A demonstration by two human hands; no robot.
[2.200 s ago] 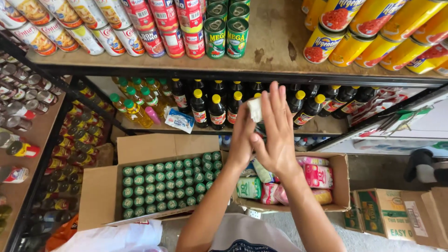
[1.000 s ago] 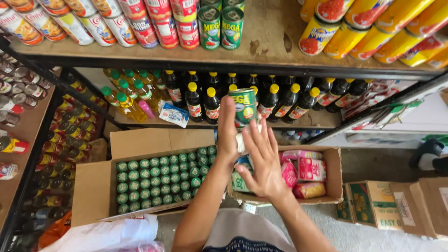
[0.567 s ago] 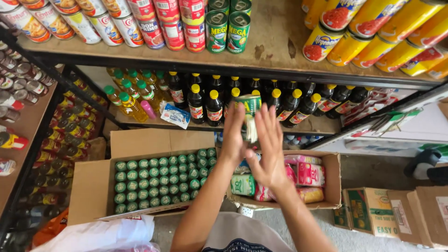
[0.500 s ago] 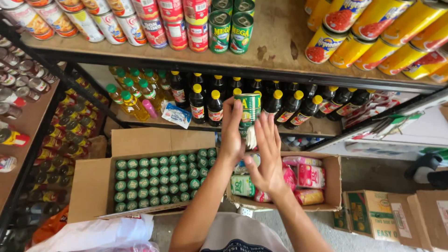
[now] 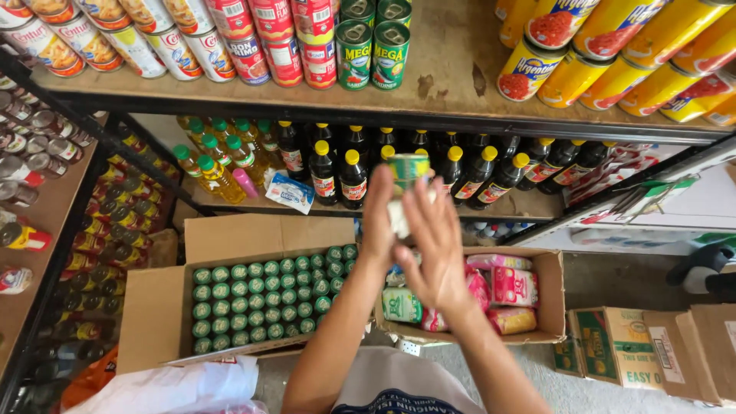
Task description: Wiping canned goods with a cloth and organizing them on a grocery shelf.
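Green can [image 5: 407, 170]: held raised between both hands in front of the middle shelf, upright, its lower part hidden by fingers and somewhat blurred. Left hand [image 5: 381, 218]: wrapped on the can's left side, fingers closed against it. Right hand [image 5: 435, 249]: fingers spread, palm toward the can's right side and lower part; whether it grips or only steadies the can cannot be told. Top shelf [image 5: 452, 84]: wooden board carrying rows of cans lying on their sides, white-and-red ones [image 5: 176, 42] at left, two green cans [image 5: 374, 46] near the middle, yellow cans [image 5: 613, 54] at right. Middle shelf [image 5: 529, 205]: dark bottles with yellow caps [image 5: 353, 178] standing in rows just behind the hands, yellow oil bottles with green caps [image 5: 218, 165] to their left, a small blue-and-white packet [image 5: 290, 192] lying beside them. Floor level: open cardboard box [image 5: 157, 307] packed with upright green-topped cans [image 5: 268, 300], below and left of the hands; second open cardboard box [image 5: 548, 295] directly beneath the hands, holding pink, green and yellow packets [image 5: 512, 285]. Smaller printed cartons [image 5: 613, 345] stand on the floor at right. White plastic bag [image 5: 172, 387] lies at the bottom left edge. Side rack [image 5: 46, 230] at far left holds small jars and sauce bottles.
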